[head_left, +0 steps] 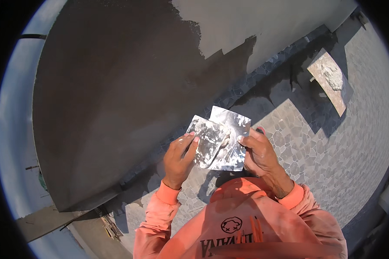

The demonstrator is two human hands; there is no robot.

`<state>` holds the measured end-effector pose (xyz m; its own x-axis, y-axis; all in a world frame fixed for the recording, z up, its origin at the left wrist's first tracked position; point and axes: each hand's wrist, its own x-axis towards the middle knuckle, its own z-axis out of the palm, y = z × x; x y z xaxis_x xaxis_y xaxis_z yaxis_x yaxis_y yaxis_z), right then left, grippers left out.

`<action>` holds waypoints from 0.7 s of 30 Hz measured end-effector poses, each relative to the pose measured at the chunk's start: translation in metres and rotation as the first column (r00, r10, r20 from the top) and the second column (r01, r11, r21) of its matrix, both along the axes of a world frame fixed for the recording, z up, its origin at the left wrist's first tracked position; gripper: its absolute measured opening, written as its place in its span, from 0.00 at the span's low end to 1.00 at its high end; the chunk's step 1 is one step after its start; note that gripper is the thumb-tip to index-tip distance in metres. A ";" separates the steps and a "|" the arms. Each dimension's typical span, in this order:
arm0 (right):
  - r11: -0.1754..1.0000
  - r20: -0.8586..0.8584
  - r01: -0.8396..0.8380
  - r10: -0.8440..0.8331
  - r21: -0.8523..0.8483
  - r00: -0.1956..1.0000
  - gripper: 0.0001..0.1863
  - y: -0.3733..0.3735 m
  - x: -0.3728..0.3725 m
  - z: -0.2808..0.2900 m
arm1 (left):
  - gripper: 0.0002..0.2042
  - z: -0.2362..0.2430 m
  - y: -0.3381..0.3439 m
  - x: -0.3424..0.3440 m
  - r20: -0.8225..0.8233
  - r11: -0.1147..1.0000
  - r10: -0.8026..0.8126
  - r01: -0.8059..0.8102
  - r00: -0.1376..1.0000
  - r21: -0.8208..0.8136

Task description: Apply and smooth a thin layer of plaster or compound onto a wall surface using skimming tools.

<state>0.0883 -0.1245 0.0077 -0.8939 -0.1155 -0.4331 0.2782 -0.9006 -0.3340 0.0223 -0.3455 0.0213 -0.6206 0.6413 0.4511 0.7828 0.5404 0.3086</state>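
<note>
My left hand (178, 159) is closed on a flat metal plastering blade (206, 140) with rounded corners, its face smeared with white plaster. In my right hand (262, 152) is a second, squarer plastering blade (238, 123), the thumb pressed on its shiny face. The left blade overlaps the right one, and a small lump of whitish plaster (224, 141) shows along the edge where they meet. Both blades are in front of my chest, apart from the wall. The fingers behind the blades are partly hidden.
A large wall (112, 86) rises on the left, dark grey with a lighter area (263, 21) at the top. On the right, a board (326, 69) carrying a heap of white plaster (333, 77) stands above the stone-patterned floor (333, 164). Sticks (110, 224) lie at lower left.
</note>
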 end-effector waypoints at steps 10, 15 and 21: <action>0.993 -0.028 0.080 -0.083 -0.082 0.996 0.16 0.009 -0.044 -0.013 | 0.22 -0.014 -0.040 -0.022 -0.092 0.984 0.077 -0.091 0.993 -0.156; 0.987 -0.162 0.142 -0.152 -0.072 0.975 0.21 0.022 -0.098 -0.032 | 0.20 -0.035 -0.068 -0.003 0.151 0.962 0.273 -0.268 0.950 -0.051; 0.970 -0.188 0.245 -0.238 0.014 0.953 0.20 0.028 -0.175 -0.172 | 0.15 -0.058 -0.075 0.002 0.397 0.863 0.395 -0.483 0.828 0.149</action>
<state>-0.0867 -0.0967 -0.1639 -0.9576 0.1262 -0.2590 -0.0149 -0.9195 -0.3929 0.0248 -0.4202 -0.0363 -0.9519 0.1656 0.2578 0.2998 0.6781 0.6710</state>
